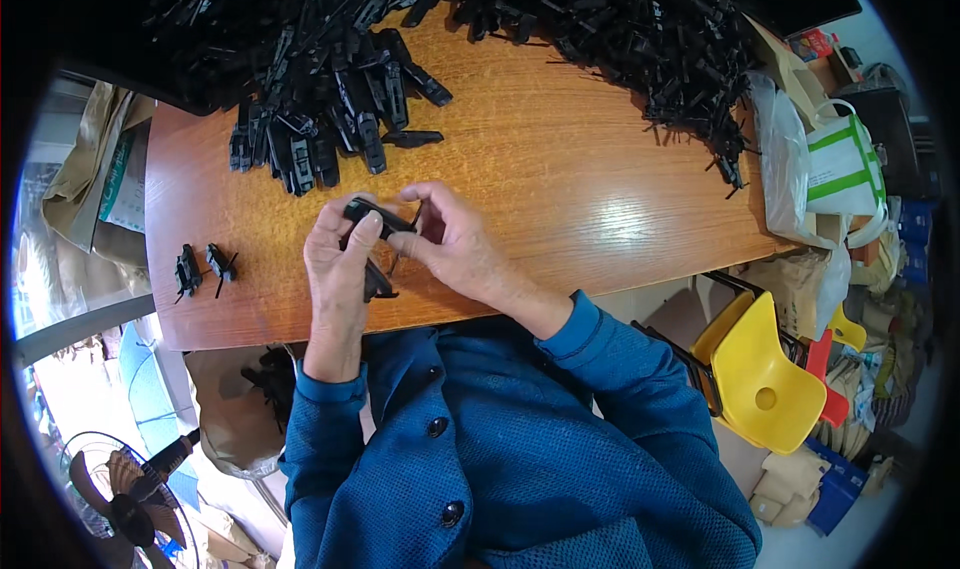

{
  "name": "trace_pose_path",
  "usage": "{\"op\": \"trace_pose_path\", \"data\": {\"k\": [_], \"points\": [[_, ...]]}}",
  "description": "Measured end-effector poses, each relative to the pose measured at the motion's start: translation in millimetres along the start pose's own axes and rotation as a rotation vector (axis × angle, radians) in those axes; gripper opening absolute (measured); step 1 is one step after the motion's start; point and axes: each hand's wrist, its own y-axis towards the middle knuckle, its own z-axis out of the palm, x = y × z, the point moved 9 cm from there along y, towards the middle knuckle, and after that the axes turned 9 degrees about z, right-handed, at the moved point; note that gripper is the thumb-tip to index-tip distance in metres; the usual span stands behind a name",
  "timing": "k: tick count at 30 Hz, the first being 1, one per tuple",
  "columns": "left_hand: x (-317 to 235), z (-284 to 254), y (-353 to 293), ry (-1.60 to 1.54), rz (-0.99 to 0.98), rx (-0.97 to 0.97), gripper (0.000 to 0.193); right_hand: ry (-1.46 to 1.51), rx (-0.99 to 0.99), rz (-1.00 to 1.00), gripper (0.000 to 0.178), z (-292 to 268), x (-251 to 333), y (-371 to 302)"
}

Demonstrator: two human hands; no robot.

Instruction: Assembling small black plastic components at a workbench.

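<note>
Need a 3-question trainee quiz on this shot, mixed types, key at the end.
1. How many small black parts lie near the lower left corner of the table?

2. True or false: the fan is at the picture's lower left, while the nearest yellow chair is at its right.

3. What is under the left hand's thumb?
A) the handle of a white bag
B) a black piece
C) a jacket button

Key: 1. Two. 2. True. 3. B.
</note>
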Motion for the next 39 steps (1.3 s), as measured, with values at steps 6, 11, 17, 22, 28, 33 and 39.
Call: {"op": "trace_pose_path", "data": {"k": [6,11,17,22,28,33,39], "points": [[-27,-160,46,0.709,0.321,-0.031,0.017,-0.78,-0.516,-0.431,0.039,-124,70,33],[-14,-254,69,1.309,-0.04,-0.043,0.029,-1.592,-0.881,-0.259,0.036,-234,65,75],[-50,-114,74,1.392,0.696,0.033,0.026,-1.762,-0.822,-0.267,0.038,-221,57,87],[-46,26,71,1.502,1.01,0.393,0.031,-1.566,-0.826,-0.042,0.033,-239,50,87],[-21,62,63,1.628,1.088,0.625,0.029,-1.517,-0.736,-0.094,0.02,-247,40,79],[-13,58,40,1.57,1.089,0.735,0.024,-1.172,-0.5,-0.189,0.008,-247,24,57],[-15,60,42,1.619,1.104,0.772,0.02,-1.173,-0.649,-0.414,0.013,-244,40,28]]}}
